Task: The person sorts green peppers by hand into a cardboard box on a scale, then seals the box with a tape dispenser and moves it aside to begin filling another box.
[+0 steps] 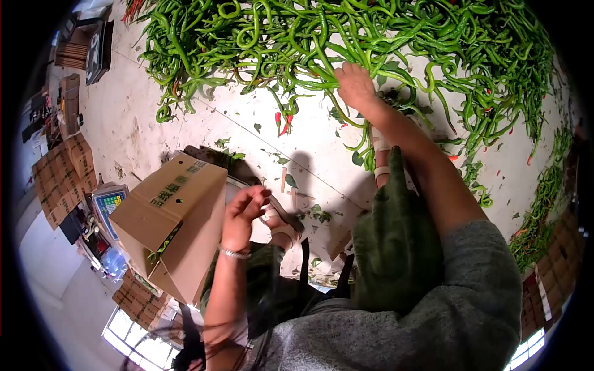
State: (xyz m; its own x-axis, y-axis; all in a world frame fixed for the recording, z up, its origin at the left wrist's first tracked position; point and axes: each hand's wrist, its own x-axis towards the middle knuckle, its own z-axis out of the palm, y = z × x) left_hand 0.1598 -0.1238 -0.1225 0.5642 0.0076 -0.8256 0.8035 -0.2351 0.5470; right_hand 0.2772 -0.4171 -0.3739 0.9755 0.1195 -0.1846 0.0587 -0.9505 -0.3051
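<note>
Grey shirt (pixel 371 340), right hand (pixel 355 88) on green peppers (pixel 253 34), leaf-strewn floor (pixel 207 139), windows (pixel 137 339)

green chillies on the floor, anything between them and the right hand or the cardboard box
Nothing visible at the hand: the right hand touches the green chillies. Toward the cardboard box, loose leaves and red chillies dot the floor, the left hand hovers nearby, and the printed flap seems partly closed.

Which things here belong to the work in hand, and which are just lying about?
Apparently in use:
right hand, among green peppers
left hand, beside the open carton

Apparently just lying about:
red peppers on the floor
loose leaf
stacked cartons
keypad device, though its role is unclear
</note>
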